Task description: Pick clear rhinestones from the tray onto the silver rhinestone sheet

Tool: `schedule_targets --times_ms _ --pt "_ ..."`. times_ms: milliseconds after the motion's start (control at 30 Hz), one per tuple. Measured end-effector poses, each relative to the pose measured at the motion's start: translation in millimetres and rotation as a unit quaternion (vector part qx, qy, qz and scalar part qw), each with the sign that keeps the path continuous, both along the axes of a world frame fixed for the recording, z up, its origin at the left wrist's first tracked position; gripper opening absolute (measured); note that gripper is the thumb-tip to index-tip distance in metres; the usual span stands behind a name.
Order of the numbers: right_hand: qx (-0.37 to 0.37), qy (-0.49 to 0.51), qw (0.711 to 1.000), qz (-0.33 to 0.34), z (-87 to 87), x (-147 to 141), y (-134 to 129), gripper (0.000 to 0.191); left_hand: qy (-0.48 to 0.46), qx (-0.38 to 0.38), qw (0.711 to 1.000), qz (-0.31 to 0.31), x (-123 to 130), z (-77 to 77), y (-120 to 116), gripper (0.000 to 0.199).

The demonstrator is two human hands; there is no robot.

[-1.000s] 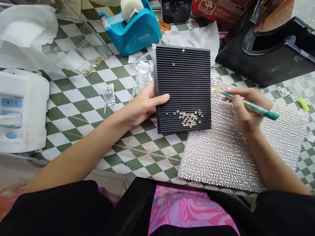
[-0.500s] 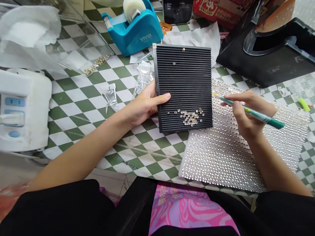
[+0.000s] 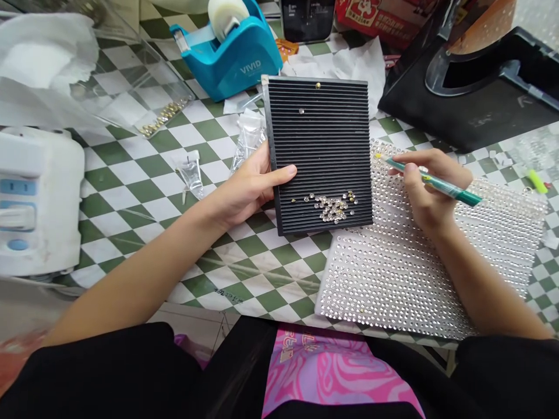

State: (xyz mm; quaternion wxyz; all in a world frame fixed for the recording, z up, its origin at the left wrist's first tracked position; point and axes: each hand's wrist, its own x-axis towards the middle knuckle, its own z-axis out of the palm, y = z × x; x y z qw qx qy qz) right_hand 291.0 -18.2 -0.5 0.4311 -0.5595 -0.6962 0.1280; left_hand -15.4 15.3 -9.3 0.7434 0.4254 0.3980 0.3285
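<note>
My left hand [image 3: 257,186] grips the left edge of a black ridged tray [image 3: 321,151], thumb on top and fingers hidden underneath. A loose cluster of small clear and gold rhinestones [image 3: 334,208] lies near its lower edge, with a gold one and a clear one farther up. Between the thumb and fingers of my right hand [image 3: 432,189] is a green pen-shaped picker [image 3: 449,189], its yellow tip pointing left, just right of the tray. Under that hand lies a white sheet [image 3: 393,279] covered in rows of rhinestones. Whether the tip touches the sheet is unclear.
A blue tape dispenser [image 3: 231,58] stands behind the tray, beside crumpled white paper [image 3: 349,67]. A black holder [image 3: 471,105] fills the back right. On the left are a clear box [image 3: 170,87] with gold pieces, small plastic bags [image 3: 192,171] and a white power strip [image 3: 39,233].
My right hand has moved left and slightly up with the picker, whose tip now lies over the sheet's upper left part. My left hand still holds the tray; the view has shifted slightly.
</note>
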Motion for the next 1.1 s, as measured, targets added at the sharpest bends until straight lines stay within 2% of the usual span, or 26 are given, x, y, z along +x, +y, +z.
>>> schedule_targets --times_ms 267,400,467,533,633,833,1100 --pt "0.026 0.027 0.999 -0.011 -4.0 2.7 -1.3 0.019 -0.002 0.014 1.000 -0.013 1.1 0.6 0.2 0.065" --pt "0.035 0.045 0.993 0.099 6.6 -6.6 -11.7 0.020 -0.005 0.021 1.000 -0.007 1.5 -0.2 0.4 0.064" --pt "0.009 0.037 0.987 0.156 11.5 -13.7 -18.2 0.023 -0.006 0.022 1.000 -0.005 1.6 -0.7 0.5 0.062" --pt "-0.020 0.022 0.984 0.177 13.4 -19.9 -23.6 0.022 -0.007 0.024 1.000 -0.003 1.8 -1.2 0.7 0.061" --pt "-0.036 0.004 0.984 0.172 11.3 -25.9 -27.9 0.018 -0.009 0.032 0.999 -0.007 2.8 -2.3 1.6 0.060" --pt "-0.007 0.008 0.981 0.191 7.1 -31.3 -28.1 0.017 -0.014 0.040 0.999 -0.004 5.2 -5.6 4.1 0.060" --pt "-0.007 0.019 0.989 0.150 6.6 -26.4 -28.6 0.015 -0.027 0.053 0.998 -0.009 5.5 -8.8 6.1 0.062"
